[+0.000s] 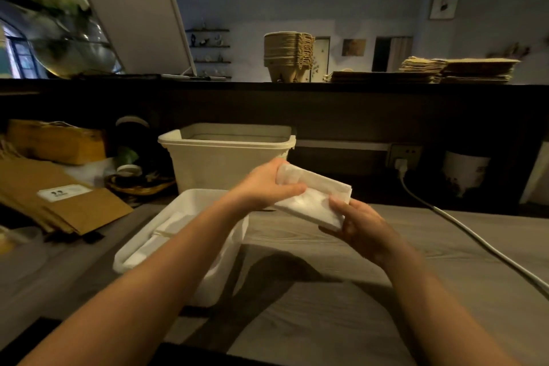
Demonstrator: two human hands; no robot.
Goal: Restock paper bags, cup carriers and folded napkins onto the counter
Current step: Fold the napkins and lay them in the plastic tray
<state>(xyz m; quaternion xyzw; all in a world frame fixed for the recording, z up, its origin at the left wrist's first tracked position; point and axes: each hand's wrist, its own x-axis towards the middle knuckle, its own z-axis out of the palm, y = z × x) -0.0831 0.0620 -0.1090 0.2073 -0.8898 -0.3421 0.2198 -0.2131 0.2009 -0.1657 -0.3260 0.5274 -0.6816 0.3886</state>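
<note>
A stack of white folded napkins [312,197] is held in the air above the wooden worktop, gripped at both ends. My left hand [267,184] grips its far left end, thumb on top. My right hand [358,224] holds its near right corner. Just below and to the left sits a white bin [208,246] with more napkins inside. On the dark raised counter [237,84] behind stand a stack of pulp cup carriers [288,55] and piles of flat brown paper bags [463,70].
A beige tub [225,157] stands behind the white bin. More brown paper bags [53,196] and a cardboard box [56,141] lie at the left. A white cable [463,232] runs from a wall socket [405,154] across the worktop at the right.
</note>
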